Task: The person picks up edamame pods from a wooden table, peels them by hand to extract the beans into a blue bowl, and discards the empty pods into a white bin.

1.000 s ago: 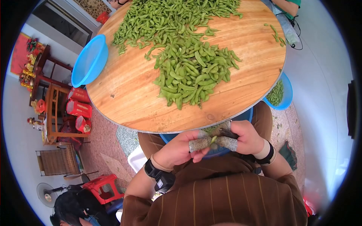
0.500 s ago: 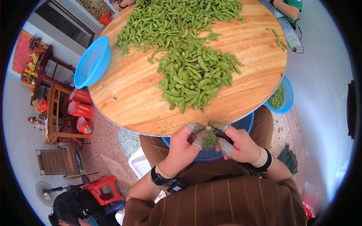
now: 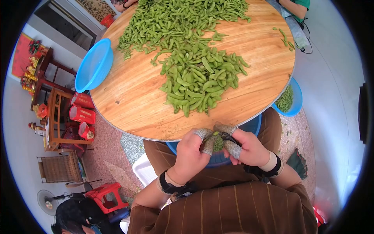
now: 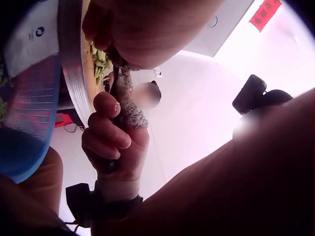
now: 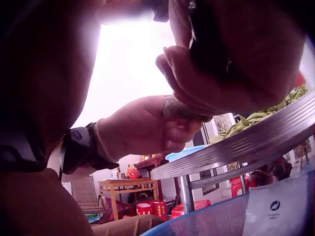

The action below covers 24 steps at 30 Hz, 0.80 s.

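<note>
Both hands meet over my lap at the table's near edge, thumbs and fingertips wrapped in grey, soiled finger covers. My left hand (image 3: pixel 191 153) pinches a green soybean pod (image 3: pixel 216 133), of which only a light tip shows. Curled round a slim black hand tool (image 3: pixel 228 137), my right hand (image 3: pixel 252 150) holds it against the left fingertips; its working end is hidden. In the left wrist view the right hand's fingers (image 4: pixel 106 130) fold over the tool. Below the hands, a blue basin (image 3: pixel 255 124) is partly covered; green bits show between the hands.
A round wooden table (image 3: pixel 136 97) bears a large heap of soybean pods (image 3: pixel 202 78). An empty blue basket (image 3: pixel 94 64) leans at its left edge. Another blue basin (image 3: pixel 298 97) with green pods stands at the right. Red stool (image 3: pixel 107 196) lower left. Other people sit around.
The left hand has turned and drawn back from over the right fingertips, so its thumb and finger now face the right hand's. In the last half second the hands have barely shifted.
</note>
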{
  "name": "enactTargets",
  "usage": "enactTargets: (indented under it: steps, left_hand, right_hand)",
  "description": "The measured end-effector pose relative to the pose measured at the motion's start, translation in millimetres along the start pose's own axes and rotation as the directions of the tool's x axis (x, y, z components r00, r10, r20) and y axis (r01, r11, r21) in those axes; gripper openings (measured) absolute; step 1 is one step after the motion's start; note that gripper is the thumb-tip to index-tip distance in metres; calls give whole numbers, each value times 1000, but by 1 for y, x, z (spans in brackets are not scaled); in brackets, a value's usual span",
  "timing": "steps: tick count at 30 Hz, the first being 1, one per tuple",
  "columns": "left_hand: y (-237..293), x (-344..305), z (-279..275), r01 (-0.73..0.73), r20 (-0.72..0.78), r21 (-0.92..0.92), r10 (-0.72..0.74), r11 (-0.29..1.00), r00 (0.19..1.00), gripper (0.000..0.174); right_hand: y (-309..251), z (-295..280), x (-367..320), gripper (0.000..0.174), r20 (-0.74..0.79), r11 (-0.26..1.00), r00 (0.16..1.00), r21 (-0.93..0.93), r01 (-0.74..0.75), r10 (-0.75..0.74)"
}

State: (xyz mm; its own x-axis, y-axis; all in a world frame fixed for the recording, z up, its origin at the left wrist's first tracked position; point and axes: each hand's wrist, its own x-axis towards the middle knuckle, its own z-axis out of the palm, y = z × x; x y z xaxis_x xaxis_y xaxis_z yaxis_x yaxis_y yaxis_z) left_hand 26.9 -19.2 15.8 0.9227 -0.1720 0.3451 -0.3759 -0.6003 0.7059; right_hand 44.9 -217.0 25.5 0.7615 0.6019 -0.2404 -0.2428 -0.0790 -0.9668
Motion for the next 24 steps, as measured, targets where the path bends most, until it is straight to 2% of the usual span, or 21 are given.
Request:
enactTargets:
  steps: [1,3,4,5,6,7,9,10,11,13,15,17,18,20,21,23,24]
  left_hand:
    - [1,-1,0,0,1,-1,0,1000,1000,22]
    - [3,-5,0,150,98,-206,-132,967,986,13]
    - [0,-6,-1,151,99,-206,-133,967,986,13]
    - [-5,-7,-2,425,329,-576,-277,698,903,11]
    - [-9,-8,-2,637,578,-734,-275,235,768,11]
    - [-10,-11,-1,638,579,-735,-278,231,767,11]
    - [-11,-16,1,674,732,-668,-122,-316,670,18]
    - [-15,-19,3,673,733,-668,-123,-318,669,18]
    - [-21,-23,7,681,758,-631,-108,-372,644,22]
    - [-26,-28,9,685,783,-589,-91,-429,616,27]
    - [-30,-28,6,744,784,-619,-135,-252,606,24]
    - [-31,-29,6,768,806,-591,-134,-245,577,24]
    - [-31,-30,6,792,826,-563,-134,-234,548,23]
    - [-29,-30,6,795,832,-555,-141,-245,537,22]
    - [-28,-29,5,800,838,-546,-147,-251,526,22]
    - [-25,-28,3,805,846,-533,-154,-261,510,20]
    - [-25,-27,3,811,854,-519,-161,-268,494,18]
  right_hand:
    - [4,-1,1,41,20,999,1000,42,6,-7]
    - [10,-5,3,39,39,996,999,84,10,-14]
    - [12,-6,4,38,103,980,995,198,-1,-19]
    - [14,-7,4,36,166,951,986,307,-21,-32]
    - [15,-6,3,36,169,951,985,307,-25,-29]
    - [17,-3,1,36,155,964,987,267,-2,-41]
    - [23,-2,2,35,144,974,988,225,18,-51]
    - [30,-3,7,35,72,923,943,-193,334,-326]
    - [36,-2,9,34,120,624,810,-576,527,-574]
    - [39,-4,6,34,112,679,851,-552,483,-514]
    - [40,-5,4,35,112,726,885,-531,438,-452]
    - [41,-5,3,33,28,895,928,-253,366,-372]
    - [44,-5,3,33,31,897,930,-253,362,-366]
    - [49,-7,5,29,31,934,962,-235,270,-271]
    - [47,-9,5,29,33,934,963,-235,268,-268]
    - [41,-12,4,26,75,956,991,-263,127,-111]
    - [37,-10,4,26,77,956,991,-264,125,-108]
